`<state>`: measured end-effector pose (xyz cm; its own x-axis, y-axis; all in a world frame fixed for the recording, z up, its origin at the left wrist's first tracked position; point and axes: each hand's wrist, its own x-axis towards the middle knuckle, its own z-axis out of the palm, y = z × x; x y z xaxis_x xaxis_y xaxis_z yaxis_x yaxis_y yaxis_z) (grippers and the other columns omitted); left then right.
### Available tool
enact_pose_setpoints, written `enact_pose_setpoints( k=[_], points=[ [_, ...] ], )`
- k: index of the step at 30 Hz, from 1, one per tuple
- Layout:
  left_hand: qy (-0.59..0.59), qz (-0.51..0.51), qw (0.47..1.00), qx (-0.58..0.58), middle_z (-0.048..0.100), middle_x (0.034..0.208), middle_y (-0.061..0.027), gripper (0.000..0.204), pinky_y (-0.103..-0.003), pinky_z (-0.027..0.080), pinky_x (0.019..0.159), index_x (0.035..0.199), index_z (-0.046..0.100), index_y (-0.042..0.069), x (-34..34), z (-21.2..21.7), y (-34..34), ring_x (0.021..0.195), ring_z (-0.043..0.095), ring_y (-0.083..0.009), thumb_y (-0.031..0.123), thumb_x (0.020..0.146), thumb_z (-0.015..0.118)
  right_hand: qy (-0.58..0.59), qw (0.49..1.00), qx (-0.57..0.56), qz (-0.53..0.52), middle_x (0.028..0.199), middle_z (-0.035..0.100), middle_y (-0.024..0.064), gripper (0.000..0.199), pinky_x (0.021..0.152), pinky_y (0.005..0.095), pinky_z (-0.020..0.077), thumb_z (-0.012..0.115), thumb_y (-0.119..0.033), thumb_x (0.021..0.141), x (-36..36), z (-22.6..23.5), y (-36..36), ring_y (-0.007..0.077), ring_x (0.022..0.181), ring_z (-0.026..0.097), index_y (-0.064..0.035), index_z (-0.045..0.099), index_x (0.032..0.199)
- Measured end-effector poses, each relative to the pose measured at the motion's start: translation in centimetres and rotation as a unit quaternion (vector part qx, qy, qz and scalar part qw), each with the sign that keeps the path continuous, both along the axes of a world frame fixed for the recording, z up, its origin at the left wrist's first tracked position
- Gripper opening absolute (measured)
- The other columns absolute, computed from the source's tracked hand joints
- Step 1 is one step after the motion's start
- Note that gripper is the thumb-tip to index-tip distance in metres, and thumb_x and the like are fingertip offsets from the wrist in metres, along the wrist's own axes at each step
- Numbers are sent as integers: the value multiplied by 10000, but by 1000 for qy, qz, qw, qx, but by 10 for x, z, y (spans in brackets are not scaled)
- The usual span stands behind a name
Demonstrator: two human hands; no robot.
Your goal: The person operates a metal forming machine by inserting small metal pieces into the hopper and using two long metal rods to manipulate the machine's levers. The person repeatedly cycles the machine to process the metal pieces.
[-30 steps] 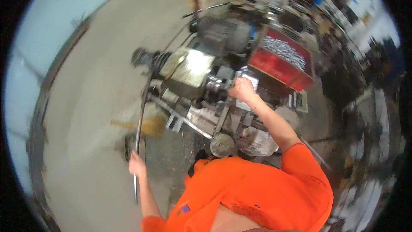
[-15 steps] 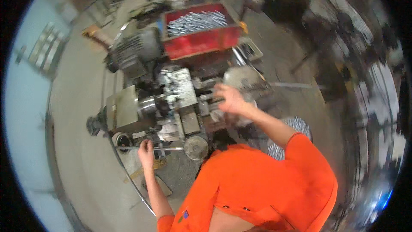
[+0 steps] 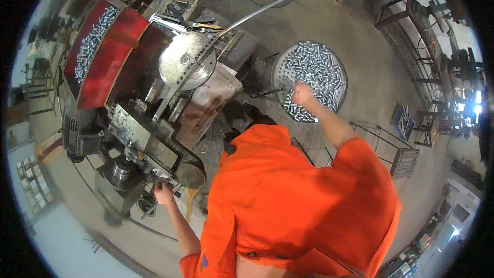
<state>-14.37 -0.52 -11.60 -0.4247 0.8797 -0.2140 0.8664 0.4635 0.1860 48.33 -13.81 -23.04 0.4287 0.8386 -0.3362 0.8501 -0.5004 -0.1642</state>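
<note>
In the head view, the right hand (image 3: pixel 302 94) is at the near left part of a round tray (image 3: pixel 281 74) on the right, its fingers bunched over small metal cylinders (image 3: pixel 320 72); whether they pinch one, I cannot tell. The left hand (image 3: pixel 163 193) is at the near side of the machine (image 3: pixel 146 136) on the left, fingers curled; their grip is unclear. Farther left, a red bin (image 3: pixel 110 62) holds similar pieces.
</note>
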Motion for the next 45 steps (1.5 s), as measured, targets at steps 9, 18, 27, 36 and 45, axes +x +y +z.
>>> enact_pose_setpoints(
  k=[9,18,27,36,45],
  points=[
    [-202,-61,977,-23,626,694,-83,192,-264,457,532,894,626,-7,18,21,14,587,591,-130,106,784,518,-15,998,40,-38,954,629,115,240,845,347,448,564,-335,700,55,-107,63,254,953,560,-152,695,784],
    [-15,-39,997,-58,649,830,-141,218,-389,483,721,908,677,122,12,23,-26,808,621,-303,216,766,541,55,989,-36,-133,768,641,142,224,643,413,499,484,-211,770,13,-57,98,287,724,626,-78,665,771],
    [-455,13,872,178,646,763,-106,223,-286,490,658,951,601,-67,70,117,12,687,618,-159,112,838,529,460,859,193,110,612,629,46,137,549,272,437,706,-113,643,-63,51,134,136,544,551,14,684,690],
    [-797,60,601,12,640,769,-106,382,-307,493,684,904,604,-39,169,115,13,697,623,-195,325,908,493,502,636,329,485,1098,573,160,325,864,360,415,618,-96,606,-288,228,191,304,997,539,-60,670,925],
    [-455,-151,870,114,594,587,-61,395,-283,436,515,757,649,-10,133,125,9,561,550,-96,374,820,583,371,675,275,575,1047,561,162,299,766,398,453,601,-151,582,-313,243,184,344,906,533,-76,646,867]
  ],
)
